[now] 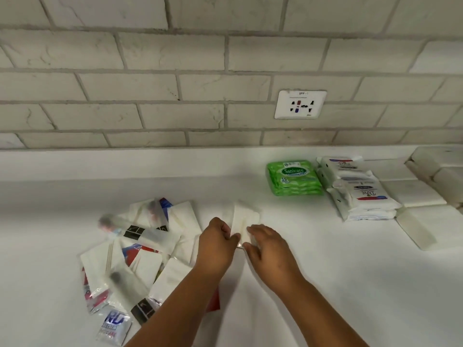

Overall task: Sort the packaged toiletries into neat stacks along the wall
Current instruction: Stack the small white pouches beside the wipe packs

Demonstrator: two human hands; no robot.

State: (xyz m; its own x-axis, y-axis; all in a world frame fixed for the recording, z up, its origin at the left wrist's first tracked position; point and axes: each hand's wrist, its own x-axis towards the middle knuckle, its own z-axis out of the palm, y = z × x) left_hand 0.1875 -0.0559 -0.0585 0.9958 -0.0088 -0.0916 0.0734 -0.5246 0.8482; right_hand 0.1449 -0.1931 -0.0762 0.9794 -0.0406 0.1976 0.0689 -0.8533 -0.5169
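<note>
A loose heap of packaged toiletries (pixel 140 249) lies on the white counter left of centre: white sachets, clear toothbrush packs and red-and-blue packets. Both hands meet at one white packet (pixel 244 219) just right of the heap. My left hand (pixel 216 242) pinches its left edge and my right hand (pixel 265 242) holds its lower right corner. Near the wall at the right stands a stack of green Sanicare packs (pixel 293 177), with a stack of white Dove packs (pixel 358 189) beside it.
White soap-like bars (pixel 416 194) lie in rows at the far right, one (pixel 414 230) closer to me. A wall socket (pixel 300 104) sits in the tiled wall above the green stack. The counter (pixel 100 181) runs along the wall.
</note>
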